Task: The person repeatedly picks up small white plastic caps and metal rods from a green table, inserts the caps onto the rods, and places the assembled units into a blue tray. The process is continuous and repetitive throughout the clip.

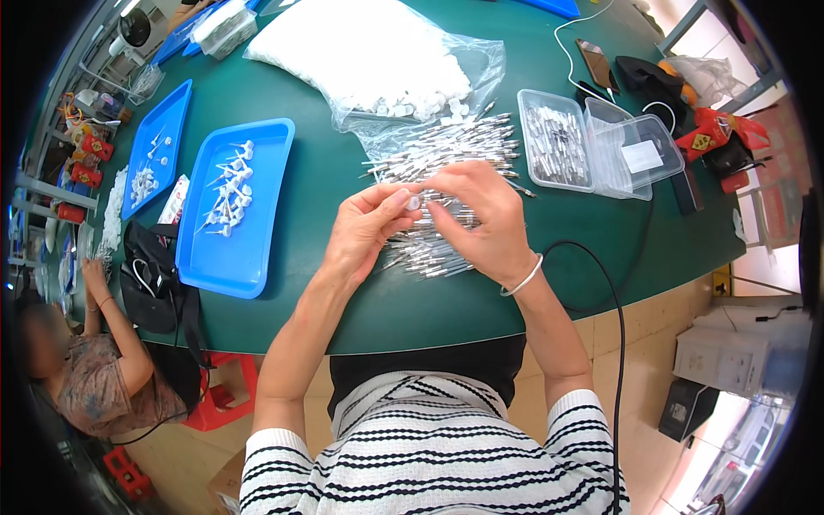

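The left hand (365, 225) pinches a small white piece (413, 203) between thumb and forefinger, just above the near part of a loose pile of metal rods (425, 253). The right hand (487, 210) arches beside it, thumb spread away from the forefinger, whose tip is close to the left fingertips; whether it grips anything there, I cannot tell. For such close handling, a light, square pinch on the piece's sides should serve best, with the right fingers coming in straight and both wrists steady, so that nothing tilts or slips into the pile. To the left, a blue tray (225, 268) holds white-headed pieces with thin stems, heaped loosely. To the right, a clear plastic box (562, 184) with its lid open is filled with more rods. Beyond the pile, a large clear bag (339, 51) bulges with white pieces, some lying at its mouth.
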`<state>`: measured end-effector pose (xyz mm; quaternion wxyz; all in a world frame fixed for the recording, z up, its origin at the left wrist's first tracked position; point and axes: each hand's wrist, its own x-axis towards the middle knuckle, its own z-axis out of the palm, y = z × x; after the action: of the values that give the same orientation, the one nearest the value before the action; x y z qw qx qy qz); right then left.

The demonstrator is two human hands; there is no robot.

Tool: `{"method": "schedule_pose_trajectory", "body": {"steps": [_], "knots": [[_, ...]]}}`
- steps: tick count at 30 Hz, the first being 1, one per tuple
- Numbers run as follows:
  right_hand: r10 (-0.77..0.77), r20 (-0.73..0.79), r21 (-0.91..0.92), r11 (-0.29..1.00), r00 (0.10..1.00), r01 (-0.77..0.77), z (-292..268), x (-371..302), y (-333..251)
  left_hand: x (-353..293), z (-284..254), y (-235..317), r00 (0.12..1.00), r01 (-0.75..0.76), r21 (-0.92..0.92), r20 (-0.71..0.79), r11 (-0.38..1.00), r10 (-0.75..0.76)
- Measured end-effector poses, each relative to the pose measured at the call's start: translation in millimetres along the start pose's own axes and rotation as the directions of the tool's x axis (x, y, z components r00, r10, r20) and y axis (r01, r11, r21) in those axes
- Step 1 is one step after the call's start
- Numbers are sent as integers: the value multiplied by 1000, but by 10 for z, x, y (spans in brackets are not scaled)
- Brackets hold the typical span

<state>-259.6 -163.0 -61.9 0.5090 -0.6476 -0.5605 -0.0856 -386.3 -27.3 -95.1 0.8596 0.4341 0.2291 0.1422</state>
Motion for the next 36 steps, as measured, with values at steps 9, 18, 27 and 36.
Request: {"method": "schedule_pose_trajectory", "body": {"steps": [9, 18, 27, 36], "knots": [[-51, 79, -290, 954, 996, 71, 71, -76, 12, 3, 38, -36, 998, -68, 99, -11, 993, 69], [64, -9, -147, 987, 998, -65, 47, -20, -70, 22, -12, -36, 993, -118, 66, 8, 991, 117], [234, 109, 53, 969, 966, -241, -31, -74, -62, -20, 57, -23, 971, -241, 158, 32, 958, 239], [316, 195, 115, 933, 929, -342, -71, -74, -37, -18, 59, -26, 978, -210, 112, 45, 971, 206]]}}
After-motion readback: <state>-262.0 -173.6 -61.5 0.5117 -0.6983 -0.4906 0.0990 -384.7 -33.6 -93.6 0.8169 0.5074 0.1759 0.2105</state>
